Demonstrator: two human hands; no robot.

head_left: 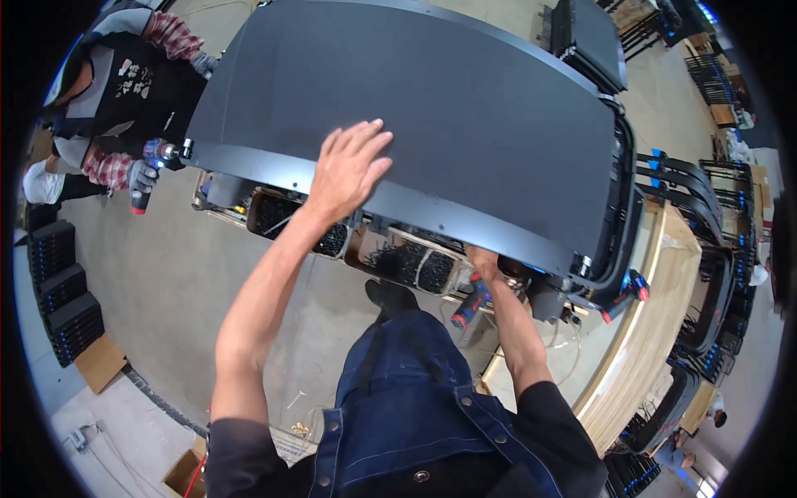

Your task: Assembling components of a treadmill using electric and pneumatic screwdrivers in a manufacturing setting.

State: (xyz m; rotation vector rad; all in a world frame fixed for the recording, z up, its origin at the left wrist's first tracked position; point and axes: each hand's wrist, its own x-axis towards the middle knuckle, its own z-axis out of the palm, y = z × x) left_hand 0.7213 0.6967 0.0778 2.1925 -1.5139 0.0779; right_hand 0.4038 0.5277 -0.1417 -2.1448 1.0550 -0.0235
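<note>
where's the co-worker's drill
The drill is at the head view's left, in a co-worker's gloved hand, by the left corner of the dark panel.

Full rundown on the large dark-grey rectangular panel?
The large dark-grey rectangular panel looks smooth and matte, with a shinier, metallic-looking grey strip marked by small dark spots along its near edge. It lies roughly flat before the person. The left hand rests palm-down across both; whether the right touches its underside is hidden.

Floor (249,286): we see bright, even light.
Board (423,108): dark, with a faint sheen.
Metal strip (407,204): glare whitens its left stretch.
Bins (357,251): shaded under the board's edge.
Left hand (344,173): sharp to our eyes.
Far-right racks (730,196): bent and soft near our blackened rim.
</note>
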